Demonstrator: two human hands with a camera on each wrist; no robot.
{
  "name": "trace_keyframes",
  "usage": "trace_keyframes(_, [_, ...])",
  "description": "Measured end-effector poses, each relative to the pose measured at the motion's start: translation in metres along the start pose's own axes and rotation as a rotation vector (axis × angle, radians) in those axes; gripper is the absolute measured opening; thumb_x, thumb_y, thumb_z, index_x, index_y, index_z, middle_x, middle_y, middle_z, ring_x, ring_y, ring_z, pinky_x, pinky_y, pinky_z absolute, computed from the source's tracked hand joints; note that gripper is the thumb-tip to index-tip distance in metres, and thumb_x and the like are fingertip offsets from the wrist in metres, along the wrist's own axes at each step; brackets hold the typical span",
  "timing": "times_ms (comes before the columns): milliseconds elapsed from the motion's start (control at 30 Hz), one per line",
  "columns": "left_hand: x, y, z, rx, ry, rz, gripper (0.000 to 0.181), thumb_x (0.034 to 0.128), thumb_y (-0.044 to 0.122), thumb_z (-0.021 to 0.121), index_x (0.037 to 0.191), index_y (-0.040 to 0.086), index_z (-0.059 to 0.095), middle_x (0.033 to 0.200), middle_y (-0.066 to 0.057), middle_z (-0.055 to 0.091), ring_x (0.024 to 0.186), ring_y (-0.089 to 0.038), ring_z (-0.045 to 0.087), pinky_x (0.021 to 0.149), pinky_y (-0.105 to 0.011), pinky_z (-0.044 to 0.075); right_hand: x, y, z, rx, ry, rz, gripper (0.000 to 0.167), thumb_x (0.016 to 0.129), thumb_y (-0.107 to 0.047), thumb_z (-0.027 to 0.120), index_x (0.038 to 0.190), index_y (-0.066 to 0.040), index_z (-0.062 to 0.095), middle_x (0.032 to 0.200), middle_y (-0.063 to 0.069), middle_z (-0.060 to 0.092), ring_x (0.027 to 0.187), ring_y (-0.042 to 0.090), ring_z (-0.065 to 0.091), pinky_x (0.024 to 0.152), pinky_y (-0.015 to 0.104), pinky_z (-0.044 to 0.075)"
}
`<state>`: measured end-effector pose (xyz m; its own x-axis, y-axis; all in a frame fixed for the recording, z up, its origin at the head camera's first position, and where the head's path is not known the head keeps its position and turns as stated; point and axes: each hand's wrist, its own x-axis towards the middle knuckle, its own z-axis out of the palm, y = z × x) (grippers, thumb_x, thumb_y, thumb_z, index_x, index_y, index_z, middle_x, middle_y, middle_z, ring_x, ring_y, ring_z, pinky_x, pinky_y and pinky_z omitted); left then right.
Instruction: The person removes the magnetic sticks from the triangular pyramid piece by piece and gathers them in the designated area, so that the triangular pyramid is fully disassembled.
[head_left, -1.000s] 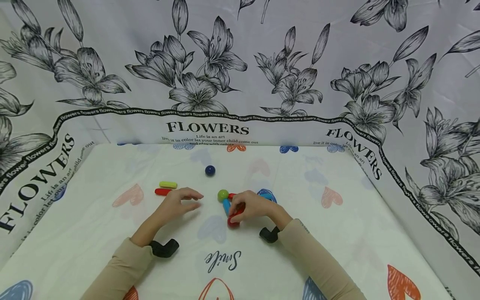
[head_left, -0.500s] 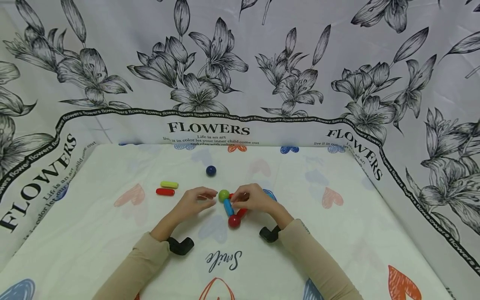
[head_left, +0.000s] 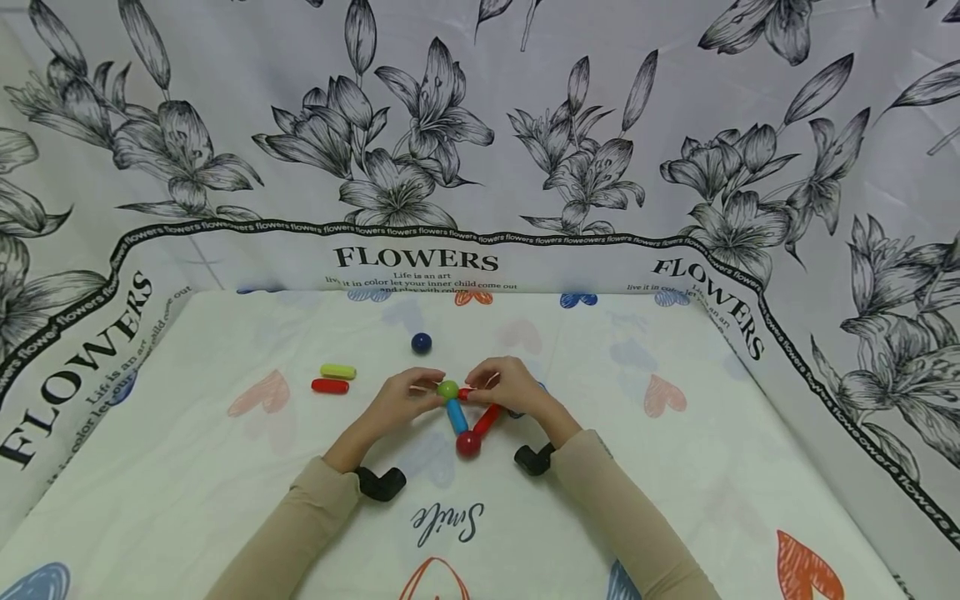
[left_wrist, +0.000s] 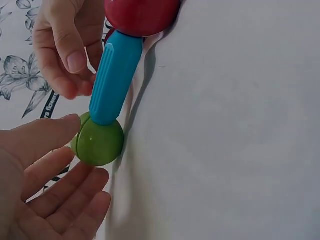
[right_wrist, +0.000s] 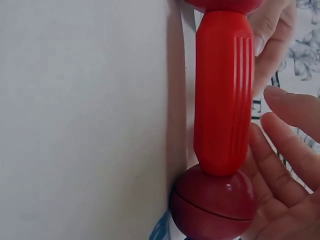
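My left hand (head_left: 399, 402) holds a green ball (head_left: 447, 390) between thumb and fingertips. A blue rod (left_wrist: 115, 77) joins that ball to a dark red ball (head_left: 468, 444) lying nearer to me. From there a longer-looking red rod (right_wrist: 223, 92) runs to a second dark red ball (right_wrist: 215, 202), which my right hand mostly hides in the head view. My right hand (head_left: 513, 390) pinches a short visible piece of another red rod (head_left: 464, 394), right beside the green ball. Whether this rod touches the ball is hard to tell.
A yellow rod (head_left: 338, 372) and a red rod (head_left: 330, 387) lie side by side at the left. Farther back sits a dark blue ball (head_left: 422, 343). Printed cloth covers the table, and a flowered curtain (head_left: 480, 167) stands behind it.
My left hand has moved right, away from the loose rods, and taken hold of the green ball. My right hand has shifted up from the near dark red ball to the red rod.
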<state>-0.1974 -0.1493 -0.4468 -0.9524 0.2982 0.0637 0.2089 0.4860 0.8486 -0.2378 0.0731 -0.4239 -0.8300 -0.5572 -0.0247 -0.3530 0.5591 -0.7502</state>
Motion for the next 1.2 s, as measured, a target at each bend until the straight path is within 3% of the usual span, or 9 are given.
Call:
trace_keyframes(400, [0.006, -0.004, 0.003, -0.034, -0.092, 0.031, 0.043, 0.0901, 0.011, 0.066, 0.130, -0.004, 0.056, 0.130, -0.022, 0.061, 0.119, -0.037, 0.061, 0.104, -0.046, 0.049, 0.013, 0.004, 0.008, -0.048, -0.082, 0.049, 0.025, 0.085, -0.020, 0.074, 0.107, -0.007, 0.072, 0.105, 0.008, 0.074, 0.093, 0.014, 0.061, 0.085, 0.023, 0.052])
trace_keyframes(733, [0.007, -0.006, 0.003, -0.053, -0.090, 0.008, 0.040, 0.0902, 0.010, 0.065, 0.127, -0.004, 0.058, 0.129, -0.021, 0.063, 0.119, -0.035, 0.060, 0.105, -0.044, 0.049, 0.014, 0.002, 0.008, -0.074, -0.097, 0.068, 0.023, 0.086, -0.019, 0.073, 0.105, -0.005, 0.073, 0.103, 0.009, 0.075, 0.086, 0.012, 0.057, 0.074, 0.016, 0.046])
trace_keyframes(933, [0.007, -0.005, 0.003, -0.054, -0.090, -0.007, 0.040, 0.0900, 0.009, 0.066, 0.127, -0.003, 0.058, 0.129, -0.021, 0.062, 0.121, -0.035, 0.060, 0.106, -0.044, 0.048, 0.014, 0.002, 0.008, -0.083, -0.094, 0.049, 0.021, 0.087, -0.018, 0.072, 0.104, -0.005, 0.074, 0.101, 0.010, 0.075, 0.083, 0.011, 0.056, 0.072, 0.014, 0.045])
trace_keyframes(1200, [0.007, -0.005, 0.002, -0.027, -0.087, -0.020, 0.040, 0.0900, 0.011, 0.066, 0.127, -0.002, 0.059, 0.130, -0.020, 0.063, 0.121, -0.034, 0.060, 0.105, -0.043, 0.049, 0.013, 0.000, 0.010, -0.063, -0.072, 0.089, 0.020, 0.087, -0.016, 0.071, 0.104, -0.006, 0.074, 0.098, 0.009, 0.074, 0.083, 0.012, 0.054, 0.070, 0.015, 0.044])
